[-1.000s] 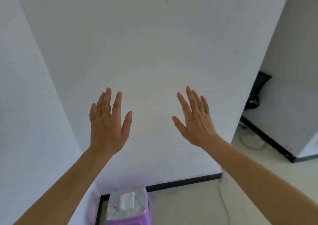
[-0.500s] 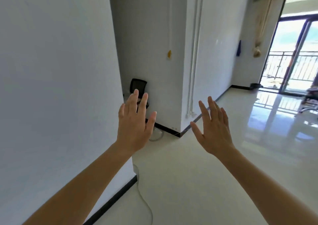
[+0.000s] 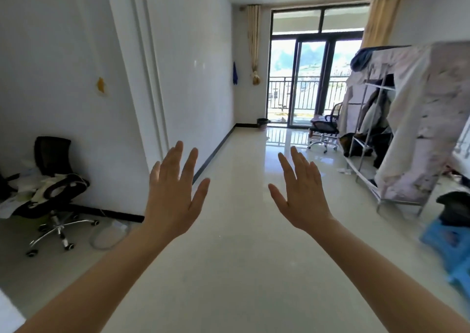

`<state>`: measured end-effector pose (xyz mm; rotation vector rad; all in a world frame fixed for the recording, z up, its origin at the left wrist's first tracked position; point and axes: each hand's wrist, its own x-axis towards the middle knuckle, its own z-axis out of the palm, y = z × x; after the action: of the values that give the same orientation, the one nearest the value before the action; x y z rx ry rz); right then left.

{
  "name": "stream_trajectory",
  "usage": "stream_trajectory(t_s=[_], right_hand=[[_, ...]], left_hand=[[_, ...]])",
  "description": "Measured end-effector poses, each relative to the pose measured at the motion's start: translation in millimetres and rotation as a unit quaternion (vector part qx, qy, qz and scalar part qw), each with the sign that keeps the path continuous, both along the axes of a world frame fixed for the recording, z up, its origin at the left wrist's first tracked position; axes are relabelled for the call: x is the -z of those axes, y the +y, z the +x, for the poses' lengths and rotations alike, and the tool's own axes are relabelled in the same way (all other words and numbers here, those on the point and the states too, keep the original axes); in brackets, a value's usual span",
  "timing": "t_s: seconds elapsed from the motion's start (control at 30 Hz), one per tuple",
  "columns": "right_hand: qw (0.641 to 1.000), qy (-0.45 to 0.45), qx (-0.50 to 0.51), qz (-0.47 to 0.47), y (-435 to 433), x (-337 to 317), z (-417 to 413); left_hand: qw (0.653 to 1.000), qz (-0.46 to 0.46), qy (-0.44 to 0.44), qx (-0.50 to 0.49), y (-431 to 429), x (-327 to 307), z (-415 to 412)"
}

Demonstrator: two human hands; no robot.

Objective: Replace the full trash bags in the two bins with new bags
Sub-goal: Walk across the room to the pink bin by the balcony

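- Both forearms reach out from the near edge. The left hand [image 3: 173, 200] and the right hand [image 3: 302, 200] are raised side by side with their backs to the camera. The fingers [image 3: 189, 164] are straight and spread wide. They hold nothing and touch nothing.
- My judgement is that the step in hand is crossing the room to reach a bin. No new bag shows in either hand or anywhere in view, so 1 must be fetched before the swap.
- Near on the left, a black office chair [image 3: 53, 187] stands against the wall with a loose cable [image 3: 106, 238] on the tiles beside it. Near on the right sits a blue stool [image 3: 450, 241]. The safest line is likely the bare middle strip of floor [image 3: 241, 243].
- Further along the right, a fabric wardrobe [image 3: 417, 118] stands with its metal frame legs set out toward the walkway, so give that side room.
- At the far end, 1 small dark bin [image 3: 263, 123] stands on the floor in the left corner, just beside the balcony door [image 3: 312, 83]. A second chair [image 3: 324, 129] is to its right.
- The bin is well apart from the fingers, at the far end of the room. In the view it sits above the gap between the 2 hands.
- It is too small to tell whether its bag is full. No other bin is in view.
- On arrival, both hands should probably drop and gather the bag's rim evenly.
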<state>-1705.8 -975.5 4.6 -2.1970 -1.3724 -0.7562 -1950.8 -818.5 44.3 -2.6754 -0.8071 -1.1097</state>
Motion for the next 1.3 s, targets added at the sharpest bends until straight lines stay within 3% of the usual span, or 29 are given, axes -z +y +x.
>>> stream_trajectory(t_s=[0.3,0.5,0.8,1.07,1.3], right_hand=[[0.996,-0.048,0.059,-0.037,91,23,215],[0.988,-0.053,0.123,-0.073,142,5,374],[0.983,0.006,0.184,-0.024,181,28,608],[0.984,0.064,0.167,-0.027,298,45,845],[0.991,0.06,0.115,-0.037,456,34,995]], left_hand=[[0.998,-0.003,-0.023,0.06,129,23,227],[0.992,-0.031,-0.025,0.117,214,8,412],[0.981,-0.019,0.012,0.192,276,35,686],[0.986,-0.023,0.071,0.15,372,48,916],[0.994,-0.044,0.041,0.093,498,48,1035]])
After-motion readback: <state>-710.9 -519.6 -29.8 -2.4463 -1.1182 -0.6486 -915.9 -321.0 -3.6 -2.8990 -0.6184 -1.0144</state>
